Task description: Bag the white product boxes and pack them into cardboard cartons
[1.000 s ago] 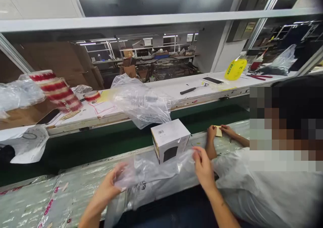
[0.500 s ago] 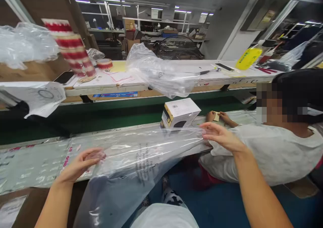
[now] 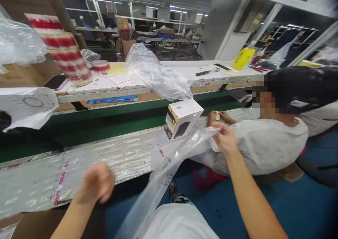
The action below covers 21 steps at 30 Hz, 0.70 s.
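A clear plastic bag [image 3: 169, 168] with printed text hangs from my right hand [image 3: 225, 138], whose fingers pinch its upper corner. The bag droops down to the left, across my lap. My left hand [image 3: 97, 182] is over the near edge of the bench, apart from the bag; it is smeared by motion, and its fingers do not show clearly. Beyond the bag, a white printed carton [image 3: 185, 121] with yellow and black sides stands on the plastic-covered bench [image 3: 116, 161].
A person in a white shirt [image 3: 253, 143] sits on the right, holding a small pale piece [image 3: 217, 116]. On the shelf [image 3: 179, 68] are a crumpled clear bag [image 3: 155, 71], tape rolls [image 3: 62, 50], a wrench [image 3: 207, 71] and a yellow bottle [image 3: 243, 58]. A cardboard box [image 3: 34, 221] stands at lower left.
My left hand has let go of the bag, which was stretched between both hands and now hangs slack from the right. The view has shifted to the right.
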Tool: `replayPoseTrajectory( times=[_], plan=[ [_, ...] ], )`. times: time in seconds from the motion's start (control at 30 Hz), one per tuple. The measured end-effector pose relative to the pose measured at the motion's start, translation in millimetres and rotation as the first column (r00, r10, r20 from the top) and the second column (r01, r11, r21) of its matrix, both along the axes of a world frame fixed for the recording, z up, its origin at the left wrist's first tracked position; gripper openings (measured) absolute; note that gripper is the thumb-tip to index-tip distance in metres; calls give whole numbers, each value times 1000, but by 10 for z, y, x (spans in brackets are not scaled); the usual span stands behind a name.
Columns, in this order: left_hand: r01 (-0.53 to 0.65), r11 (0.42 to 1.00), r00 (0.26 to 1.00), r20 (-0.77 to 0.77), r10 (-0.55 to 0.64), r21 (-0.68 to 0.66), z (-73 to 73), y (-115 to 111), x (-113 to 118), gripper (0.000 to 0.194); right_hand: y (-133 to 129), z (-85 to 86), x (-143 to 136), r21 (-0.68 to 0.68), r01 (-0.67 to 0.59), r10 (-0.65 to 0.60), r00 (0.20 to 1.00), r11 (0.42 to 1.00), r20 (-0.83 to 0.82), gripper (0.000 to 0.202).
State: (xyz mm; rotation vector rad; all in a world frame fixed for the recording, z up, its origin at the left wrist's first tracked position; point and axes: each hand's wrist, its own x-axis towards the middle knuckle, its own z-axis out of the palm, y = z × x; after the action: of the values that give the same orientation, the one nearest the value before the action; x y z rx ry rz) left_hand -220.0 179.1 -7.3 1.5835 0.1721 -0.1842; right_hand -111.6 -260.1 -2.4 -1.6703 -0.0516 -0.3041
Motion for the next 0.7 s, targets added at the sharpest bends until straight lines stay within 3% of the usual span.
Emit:
replayPoseTrajectory(
  times=[0.1,0.17,0.23,0.27,0.3,0.37,0.4,0.43,0.47,0.53,0.6,0.7],
  plan=[
    [104,993,972,215,-90,-54,110,-677,514,36,327,143,-72,165,-126,112,990,978,89,56],
    [161,987,888,433,-156,26,225,-1082,868,39,507,227,-156,225,-206,178,974,952,138,55],
    [311,943,761,565,-320,115,382,-1394,1141,63,614,271,-235,274,-259,226,963,926,145,57],
    [432,884,679,580,-450,179,470,-1514,1234,72,633,279,-261,295,-278,249,959,914,135,58],
    [571,782,580,552,-599,249,555,-1612,1298,73,627,279,-276,319,-292,265,956,902,124,58],
    [784,524,378,414,-828,333,697,-1749,1363,48,537,270,-279,373,-309,289,951,875,110,58],
    [839,425,310,344,-886,340,745,-1789,1379,31,456,263,-275,393,-313,295,949,865,107,55],
    [863,374,281,292,-914,341,776,-1812,1391,19,355,257,-275,399,-311,297,950,863,97,49],
    [860,371,290,263,-920,351,791,-1820,1403,14,241,249,-281,390,-301,294,953,870,79,42],
    [790,452,371,265,-890,414,794,-1804,1426,19,2,229,-316,317,-279,290,957,906,14,38],
    [671,547,452,310,-837,500,791,-1777,1442,24,-202,192,-365,187,-257,271,961,948,-57,43],
    [536,619,503,371,-780,575,817,-1767,1441,23,-364,103,-405,-66,-213,207,975,975,-85,33]
  ],
)
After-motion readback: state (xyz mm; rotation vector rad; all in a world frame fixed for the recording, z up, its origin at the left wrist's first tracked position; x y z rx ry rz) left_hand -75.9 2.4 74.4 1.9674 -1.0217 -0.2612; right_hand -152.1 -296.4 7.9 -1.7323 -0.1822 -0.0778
